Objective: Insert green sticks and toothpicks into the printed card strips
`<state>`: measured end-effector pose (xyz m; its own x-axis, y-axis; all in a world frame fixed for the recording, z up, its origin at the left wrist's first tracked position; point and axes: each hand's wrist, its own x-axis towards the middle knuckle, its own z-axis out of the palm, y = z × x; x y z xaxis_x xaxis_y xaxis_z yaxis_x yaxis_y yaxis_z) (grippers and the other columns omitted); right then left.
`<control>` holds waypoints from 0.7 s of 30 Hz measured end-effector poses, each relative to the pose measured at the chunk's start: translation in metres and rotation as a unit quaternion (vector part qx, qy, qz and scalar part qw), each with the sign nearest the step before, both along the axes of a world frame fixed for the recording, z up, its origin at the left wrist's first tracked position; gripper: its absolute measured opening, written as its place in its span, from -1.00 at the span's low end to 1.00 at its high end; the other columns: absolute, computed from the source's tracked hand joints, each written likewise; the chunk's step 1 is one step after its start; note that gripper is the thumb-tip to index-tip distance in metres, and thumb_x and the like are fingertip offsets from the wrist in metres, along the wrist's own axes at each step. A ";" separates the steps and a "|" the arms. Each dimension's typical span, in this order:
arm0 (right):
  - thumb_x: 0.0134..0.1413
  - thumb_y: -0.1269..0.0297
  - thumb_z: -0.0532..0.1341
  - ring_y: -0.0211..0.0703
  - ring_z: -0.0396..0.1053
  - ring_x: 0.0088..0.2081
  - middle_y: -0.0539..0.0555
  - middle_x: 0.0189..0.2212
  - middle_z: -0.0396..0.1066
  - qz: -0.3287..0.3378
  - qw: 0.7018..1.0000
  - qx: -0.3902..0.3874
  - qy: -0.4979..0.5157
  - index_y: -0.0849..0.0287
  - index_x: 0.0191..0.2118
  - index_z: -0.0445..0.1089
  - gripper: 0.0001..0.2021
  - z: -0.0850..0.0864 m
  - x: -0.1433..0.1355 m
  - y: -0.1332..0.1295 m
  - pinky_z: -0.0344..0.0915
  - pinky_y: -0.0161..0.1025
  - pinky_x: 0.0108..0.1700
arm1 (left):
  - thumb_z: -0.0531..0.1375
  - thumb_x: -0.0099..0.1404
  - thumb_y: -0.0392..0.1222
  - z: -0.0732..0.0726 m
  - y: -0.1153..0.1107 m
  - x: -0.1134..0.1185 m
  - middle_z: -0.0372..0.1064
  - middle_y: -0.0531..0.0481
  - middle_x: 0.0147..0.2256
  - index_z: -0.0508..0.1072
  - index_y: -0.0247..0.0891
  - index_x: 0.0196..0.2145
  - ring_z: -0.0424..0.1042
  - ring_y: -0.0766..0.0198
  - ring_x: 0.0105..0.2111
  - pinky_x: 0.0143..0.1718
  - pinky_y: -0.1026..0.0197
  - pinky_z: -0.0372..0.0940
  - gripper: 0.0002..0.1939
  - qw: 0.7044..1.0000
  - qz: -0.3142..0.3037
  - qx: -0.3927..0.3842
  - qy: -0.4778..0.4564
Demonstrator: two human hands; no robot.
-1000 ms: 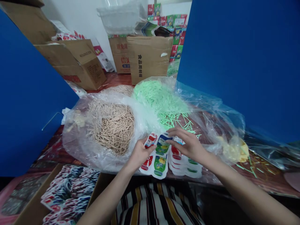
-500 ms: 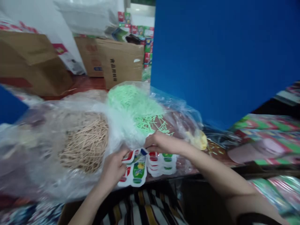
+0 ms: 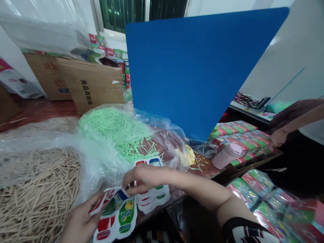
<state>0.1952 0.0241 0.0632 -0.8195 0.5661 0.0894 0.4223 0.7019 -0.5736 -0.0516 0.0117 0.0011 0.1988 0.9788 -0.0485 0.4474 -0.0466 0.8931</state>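
printed card [image 3: 126, 216] with bottle pictures is between two hands, at the near edge of the table [image 3: 50, 109]. the left hand [image 3: 81, 217] has its fingers pinched tight on the card's left side, where the top part is bent up. the right hand [image 3: 146, 177] has its fingers curled nearly together at the card's blue top corner, but it is too hard to tell if they grip it or just touch. the top is bent and the bottom lies flatter, just like a second ago, so this card looks only part bent and does not seem done. the big change is the view: it has swung to the right, and the card now sits lower and more to the left. close by, partly behind the right hand, is a pile of more cards [image 3: 153, 200]. past that are green paper sticks [image 3: 138, 148], some loose and some in a clear bag, and tan sticks [image 3: 48, 185] off to the left. farther out stand a blue board [image 3: 192, 74] and a pink cup-like thing [image 3: 224, 158]. another person's hand [image 3: 278, 137] now shows beside red and green packs [image 3: 243, 136].
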 end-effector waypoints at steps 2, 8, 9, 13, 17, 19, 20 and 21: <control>0.16 0.22 0.15 -0.32 0.40 -0.29 0.06 -0.20 0.45 -0.019 0.999 -0.004 0.035 0.22 -0.20 0.40 -0.80 0.006 -0.002 0.000 0.24 -0.44 -0.25 | 0.33 -0.10 0.07 -0.002 0.003 -0.003 0.58 0.02 -0.36 0.57 -0.13 -0.34 0.53 -0.01 -0.27 -0.29 0.22 0.41 -0.64 0.999 -0.005 -0.045 -0.022; 0.19 0.27 0.10 -0.26 0.42 -0.27 0.11 -0.29 0.47 -0.141 0.964 -0.022 0.223 0.23 -0.25 0.35 -0.85 0.032 -0.015 0.003 0.32 -0.33 -0.21 | 0.36 -0.07 0.04 -0.004 -0.009 -0.004 0.55 -0.05 -0.43 0.53 -0.30 -0.38 0.51 0.06 -0.35 -0.30 0.15 0.40 -0.62 0.979 0.058 -0.130 -0.143; 0.18 0.25 0.11 -0.27 0.43 -0.32 0.10 -0.31 0.46 -0.174 0.949 -0.032 0.262 0.23 -0.27 0.34 -0.84 0.033 -0.019 0.008 0.33 -0.33 -0.26 | 0.37 -0.08 0.02 -0.005 -0.012 -0.004 0.54 -0.06 -0.43 0.52 -0.33 -0.37 0.51 0.07 -0.36 -0.30 0.14 0.40 -0.61 0.971 0.069 -0.144 -0.177; 0.15 0.18 0.15 -0.30 0.38 -0.50 0.00 -0.53 0.41 -0.284 0.891 -0.033 0.354 0.21 -0.33 0.31 -0.82 0.029 -0.034 0.036 0.27 -0.35 -0.42 | 0.40 -0.11 -0.07 -0.012 -0.020 -0.001 0.52 -0.08 -0.45 0.51 -0.37 -0.39 0.48 0.15 -0.43 -0.38 0.16 0.39 -0.64 0.944 0.124 -0.167 -0.254; 0.07 0.19 0.20 -0.28 0.38 -0.53 0.00 -0.54 0.42 -0.338 0.879 -0.029 0.337 0.21 -0.36 0.31 -0.82 0.024 -0.031 0.059 0.26 -0.35 -0.49 | 0.41 -0.13 -0.10 -0.011 -0.026 -0.003 0.53 -0.08 -0.44 0.52 -0.37 -0.41 0.47 0.17 -0.44 -0.36 0.17 0.38 -0.66 0.924 0.143 -0.181 -0.306; 0.04 0.20 0.22 -0.27 0.40 -0.53 0.02 -0.53 0.44 -0.360 0.865 -0.039 0.348 0.21 -0.39 0.31 -0.82 0.023 -0.020 0.065 0.29 -0.34 -0.47 | 0.41 -0.12 -0.12 -0.009 -0.026 -0.005 0.54 -0.08 -0.42 0.53 -0.36 -0.38 0.48 0.16 -0.39 -0.32 0.17 0.38 -0.66 0.915 0.144 -0.179 -0.332; 0.03 0.20 0.23 -0.27 0.41 -0.53 0.03 -0.52 0.46 -0.367 0.857 -0.052 0.358 0.20 -0.39 0.31 -0.83 0.022 -0.015 0.066 0.30 -0.33 -0.47 | 0.41 -0.11 -0.12 -0.008 -0.025 -0.006 0.54 -0.08 -0.41 0.53 -0.35 -0.36 0.49 0.16 -0.37 -0.30 0.17 0.37 -0.66 0.911 0.143 -0.177 -0.343; 0.02 0.20 0.23 -0.26 0.41 -0.53 0.03 -0.51 0.46 -0.372 0.848 -0.070 0.371 0.20 -0.40 0.31 -0.83 0.022 -0.011 0.067 0.31 -0.33 -0.47 | 0.41 -0.11 -0.13 -0.008 -0.024 -0.007 0.54 -0.08 -0.41 0.53 -0.35 -0.35 0.49 0.15 -0.36 -0.28 0.16 0.37 -0.65 0.908 0.143 -0.176 -0.352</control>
